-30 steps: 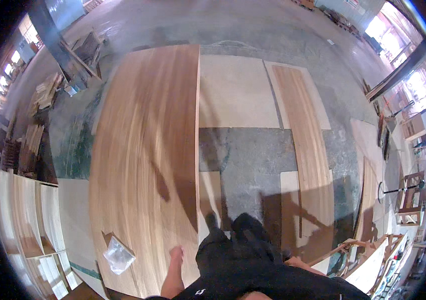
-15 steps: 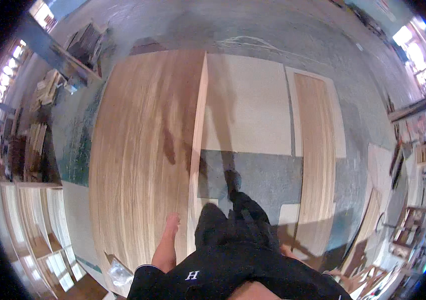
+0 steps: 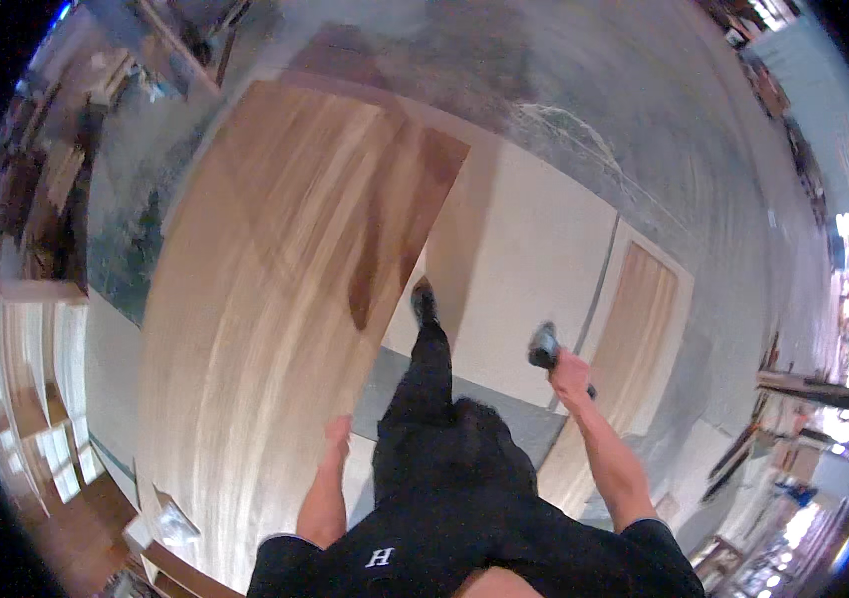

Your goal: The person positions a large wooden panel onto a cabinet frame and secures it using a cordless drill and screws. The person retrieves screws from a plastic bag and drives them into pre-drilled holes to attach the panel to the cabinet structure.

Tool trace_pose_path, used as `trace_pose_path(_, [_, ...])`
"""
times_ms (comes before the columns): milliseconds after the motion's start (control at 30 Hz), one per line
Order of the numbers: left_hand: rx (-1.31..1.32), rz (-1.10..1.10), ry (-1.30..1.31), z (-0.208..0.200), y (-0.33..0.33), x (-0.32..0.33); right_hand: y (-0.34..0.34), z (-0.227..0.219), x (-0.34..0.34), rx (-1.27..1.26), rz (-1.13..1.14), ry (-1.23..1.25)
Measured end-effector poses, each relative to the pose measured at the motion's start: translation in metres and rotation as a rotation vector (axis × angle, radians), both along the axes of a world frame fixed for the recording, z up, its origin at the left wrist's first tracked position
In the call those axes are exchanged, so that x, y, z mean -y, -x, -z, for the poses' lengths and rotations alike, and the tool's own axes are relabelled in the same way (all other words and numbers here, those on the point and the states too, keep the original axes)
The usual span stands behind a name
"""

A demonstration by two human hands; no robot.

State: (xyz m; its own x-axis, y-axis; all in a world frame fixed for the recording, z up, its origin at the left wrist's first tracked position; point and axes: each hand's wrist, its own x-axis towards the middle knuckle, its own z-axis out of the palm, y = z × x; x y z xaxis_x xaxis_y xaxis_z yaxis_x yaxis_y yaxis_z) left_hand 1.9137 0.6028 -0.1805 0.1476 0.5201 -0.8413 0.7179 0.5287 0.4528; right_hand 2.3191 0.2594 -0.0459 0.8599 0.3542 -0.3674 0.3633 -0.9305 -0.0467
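Note:
My right hand (image 3: pixel 571 379) is closed around the handle of a black-and-grey hand tool (image 3: pixel 544 346). Its rounded head sticks out beyond the fist and a dark end shows on the other side; the exact kind is too blurred to make out. Below it lie a pale floor sheet and a narrow wood panel (image 3: pixel 636 299). My left hand (image 3: pixel 337 431) hangs over the right-hand edge of a large wood-grain panel (image 3: pixel 255 299), apparently not touching it. Motion blurs its fingers, and nothing shows in it.
Pale sheets (image 3: pixel 534 249) cover part of the grey floor between the two panels, where one of my feet (image 3: pixel 424 297) stands. A clear plastic bag (image 3: pixel 177 525) sits by the large panel's near left corner. Shelving (image 3: pixel 36 389) stands at left; timber is stacked far left.
My view has turned and I have stepped forward between the panels. My right hand, mostly hidden before, has swung up into sight with the tool. The left hand stays low beside me.

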Motion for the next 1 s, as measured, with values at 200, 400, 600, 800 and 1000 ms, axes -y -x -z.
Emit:
trace_pose_path(200, [-0.026, 0.009, -0.37, -0.046, -0.18, -0.077, -0.116, 0.021, -0.195, -0.02, -0.591, -0.378])
trace_pose_path(400, [-0.039, 0.179, -0.782, -0.046, -0.377, -0.21, -0.185, 0.086, -0.368, -0.047, -1.005, -0.364])
trace_pose_path(600, [-0.2, 0.348, -1.216, 0.011, -0.548, -0.303, -0.219, 0.156, -0.438, -0.121, -1.261, -0.38])
trace_pose_path(800, [-0.435, 0.284, -1.131, 0.059, -0.678, -0.377, -0.373, 0.167, -0.456, -1.085, -0.083, -0.458])
trace_pose_path(1000, [-0.693, 0.2, -1.145, 0.107, -0.715, -0.402, -0.465, 0.265, -0.415, -1.22, 0.722, 0.052])
